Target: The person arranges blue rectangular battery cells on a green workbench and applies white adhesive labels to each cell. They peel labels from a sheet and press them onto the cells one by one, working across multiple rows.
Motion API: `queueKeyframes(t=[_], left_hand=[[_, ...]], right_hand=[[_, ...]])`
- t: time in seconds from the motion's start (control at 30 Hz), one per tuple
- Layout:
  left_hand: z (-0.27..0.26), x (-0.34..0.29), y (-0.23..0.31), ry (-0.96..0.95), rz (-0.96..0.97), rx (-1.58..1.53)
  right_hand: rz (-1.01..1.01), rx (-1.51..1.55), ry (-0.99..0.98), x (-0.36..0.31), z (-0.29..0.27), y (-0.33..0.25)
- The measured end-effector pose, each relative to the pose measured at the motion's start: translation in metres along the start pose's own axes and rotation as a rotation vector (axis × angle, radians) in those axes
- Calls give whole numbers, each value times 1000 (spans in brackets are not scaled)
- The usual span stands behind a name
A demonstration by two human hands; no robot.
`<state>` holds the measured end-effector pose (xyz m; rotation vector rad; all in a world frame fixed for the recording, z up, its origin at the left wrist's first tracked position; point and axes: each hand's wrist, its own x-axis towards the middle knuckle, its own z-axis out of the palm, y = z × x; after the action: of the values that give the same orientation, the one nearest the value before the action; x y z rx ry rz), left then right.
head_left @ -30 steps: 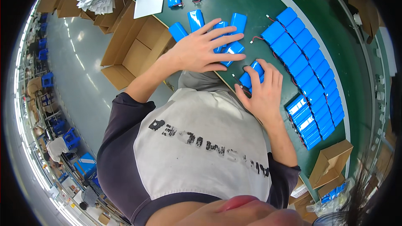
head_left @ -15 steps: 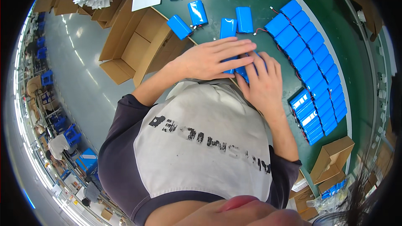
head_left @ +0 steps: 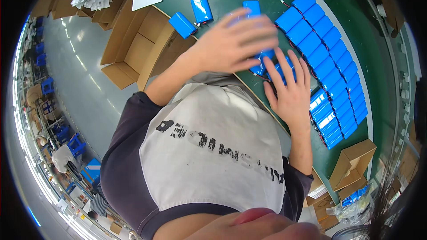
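Note:
My left hand [head_left: 240,40] is blurred by motion, its fingers stretched out over the green table. Just beneath it and past its fingers show parts of blue shrink-wrapped battery packs, one [head_left: 257,67] by the table's near edge and another [head_left: 251,6] beyond the fingers. My right hand [head_left: 290,91] lies with fingers spread over a battery pack [head_left: 284,67], resting on it. Its thumb is by the pack's near side. Thin red wires come out of the packs near the table edge.
Rows of blue battery packs [head_left: 327,62] with red leads stand close together on the right. Several loose packs [head_left: 201,9] lie at the far left of the table. An open cardboard box [head_left: 138,53] is beside the table at left; another carton [head_left: 353,164] is at lower right.
Both hands, together over the packs before, have moved apart. The left is now blurred over the far packs, and the right has shifted right, a pack under its fingers.

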<state>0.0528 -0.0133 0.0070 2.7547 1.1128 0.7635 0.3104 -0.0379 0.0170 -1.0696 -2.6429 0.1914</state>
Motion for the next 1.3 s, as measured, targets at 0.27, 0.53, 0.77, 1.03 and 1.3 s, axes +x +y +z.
queueKeyframes(t=[0.27,0.53,0.77,1.03,1.3], left_hand=[[24,-5,-26,112,-300,-52],[8,-10,-24,-149,-15,-323],[29,28,-27,-175,153,-390],[31,51,-43,-106,237,-205],[37,63,-51,-181,328,-306]], right_hand=[[-34,-28,-15,21,14,-11],[70,-68,109,11,16,4],[114,-169,130,3,6,9],[175,-183,75,9,5,9],[199,-211,-39,16,6,10]])
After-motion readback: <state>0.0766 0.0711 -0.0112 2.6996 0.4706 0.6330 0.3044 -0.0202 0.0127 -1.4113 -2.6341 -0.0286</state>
